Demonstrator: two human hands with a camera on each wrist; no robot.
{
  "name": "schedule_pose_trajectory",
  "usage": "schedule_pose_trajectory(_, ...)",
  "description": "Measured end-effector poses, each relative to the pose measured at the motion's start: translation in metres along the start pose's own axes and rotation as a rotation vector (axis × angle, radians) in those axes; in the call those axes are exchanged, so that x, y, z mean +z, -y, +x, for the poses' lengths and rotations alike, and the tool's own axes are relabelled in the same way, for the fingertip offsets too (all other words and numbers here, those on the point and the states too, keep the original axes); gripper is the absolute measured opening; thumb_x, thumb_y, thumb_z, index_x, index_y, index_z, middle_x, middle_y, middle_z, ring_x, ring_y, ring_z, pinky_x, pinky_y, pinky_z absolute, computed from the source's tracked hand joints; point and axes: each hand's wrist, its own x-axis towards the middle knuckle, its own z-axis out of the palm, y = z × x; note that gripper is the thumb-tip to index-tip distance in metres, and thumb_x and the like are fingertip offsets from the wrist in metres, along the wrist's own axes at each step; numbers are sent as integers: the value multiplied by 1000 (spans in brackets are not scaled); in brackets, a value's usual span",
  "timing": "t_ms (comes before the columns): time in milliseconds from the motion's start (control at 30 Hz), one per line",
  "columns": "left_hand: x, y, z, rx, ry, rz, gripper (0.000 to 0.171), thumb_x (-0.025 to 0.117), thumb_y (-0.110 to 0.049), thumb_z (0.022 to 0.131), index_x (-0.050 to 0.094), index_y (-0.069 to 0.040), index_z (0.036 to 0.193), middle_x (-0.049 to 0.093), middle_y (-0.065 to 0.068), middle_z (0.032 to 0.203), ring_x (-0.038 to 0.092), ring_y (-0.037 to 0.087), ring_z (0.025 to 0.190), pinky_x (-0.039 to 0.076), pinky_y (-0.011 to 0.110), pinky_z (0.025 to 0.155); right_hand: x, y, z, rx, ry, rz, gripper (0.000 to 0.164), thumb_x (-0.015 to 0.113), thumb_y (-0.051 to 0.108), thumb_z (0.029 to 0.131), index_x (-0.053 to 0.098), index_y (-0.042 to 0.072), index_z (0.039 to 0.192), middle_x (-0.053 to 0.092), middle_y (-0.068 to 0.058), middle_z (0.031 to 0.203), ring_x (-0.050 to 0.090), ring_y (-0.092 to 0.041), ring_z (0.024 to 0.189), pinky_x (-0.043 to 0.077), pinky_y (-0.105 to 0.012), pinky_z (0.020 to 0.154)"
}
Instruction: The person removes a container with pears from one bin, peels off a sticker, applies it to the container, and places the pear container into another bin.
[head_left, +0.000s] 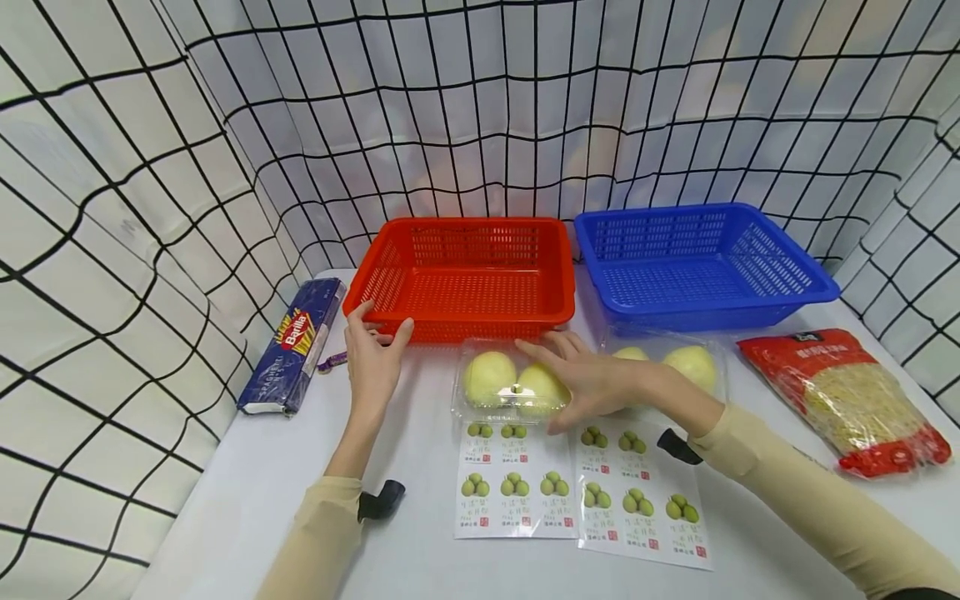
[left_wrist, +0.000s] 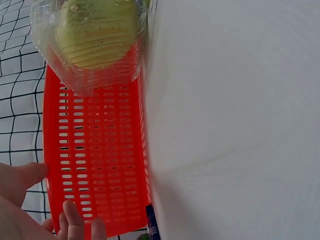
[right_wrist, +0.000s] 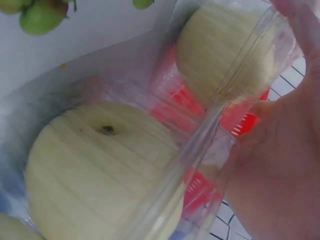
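My right hand (head_left: 600, 383) grips the right end of a clear plastic fruit box (head_left: 517, 407) holding two pale yellow fruits (head_left: 489, 379). This box lies before the red basket (head_left: 465, 327). In the right wrist view, fingers and palm (right_wrist: 280, 160) bend along its plastic edge. A second clear box (head_left: 660, 337) with similar fruits sits behind the right forearm, partly hidden. My left hand (head_left: 372, 358) is at the red basket's front left corner, thumb and fingers spread apart; nothing shows held in it. From the left wrist view I cannot tell whether its fingertips touch the rim.
A blue basket (head_left: 697, 315) stands at the back right. On the left lies a blue spaghetti box (head_left: 292, 346) beside a small purple packet (head_left: 333, 362). A red-ended bag (head_left: 847, 400) lies far right. Two fruit sticker sheets (head_left: 516, 500) lie in front. Black netting surrounds the table.
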Motion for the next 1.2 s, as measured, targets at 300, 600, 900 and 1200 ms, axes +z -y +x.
schedule_pose_trajectory(300,-7,0,-5,-22,120,-1,64,59,-28,104,28,-13,157,52,22,134,60,28,117,46,8,76,4,-16,-47,-44,-256,-29,70,64,53,97,43,22,156,41,-4,164,37,-32,153,38,-63,117)
schedule_pose_trajectory(600,-26,-10,-25,19,284,87,69,51,-32,106,16,-12,161,45,28,145,56,41,130,52,54,104,10,-31,-108,102,-415,-25,54,63,36,102,51,18,151,53,-8,154,48,-33,143,44,-59,113)
schedule_pose_trajectory(900,-21,-73,-133,492,780,414,44,57,-41,104,55,-25,146,55,-3,151,52,24,141,46,56,113,85,14,-164,80,-342,-171,64,68,43,97,48,20,153,50,-4,158,46,-29,147,44,-52,115)
schedule_pose_trajectory(1200,26,-103,-154,720,1199,540,44,56,-42,104,60,-22,143,56,-6,153,53,17,142,42,45,120,97,15,-188,240,-187,-170,70,64,51,97,43,20,157,43,-8,163,38,-37,150,38,-61,116)
